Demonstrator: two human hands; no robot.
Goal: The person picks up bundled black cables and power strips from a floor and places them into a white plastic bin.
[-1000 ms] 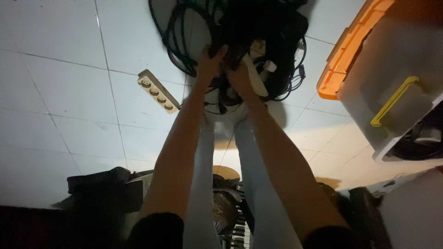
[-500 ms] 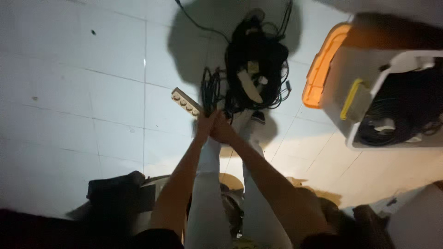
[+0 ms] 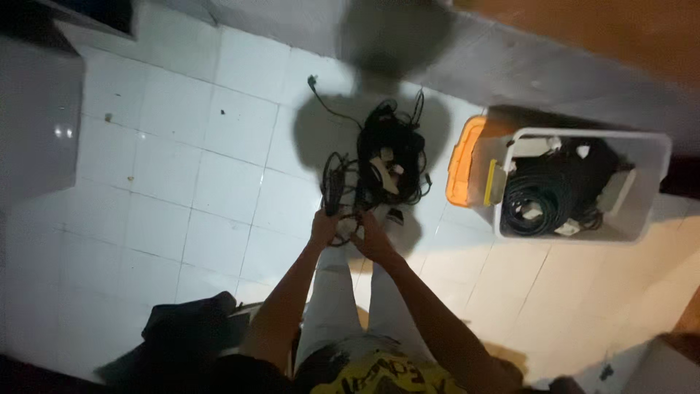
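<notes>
On the white tiled floor, the left hand has its grip closed around a dark power strip at the edge of the tangled black cables. The right hand pinches a cable loop. Further right stands a clear bin holding coiled cable, its orange lid leaning beside it.

One tangled cable pile, one plastic bin, one orange lid, two hands.

Floor: glossy white square ceramic tiles with grey grout lines, lit brightest at lower left, a few dark specks. A grey plastered wall base runs along the top; a broad rounded shadow falls across the tiles beneath it.
</notes>
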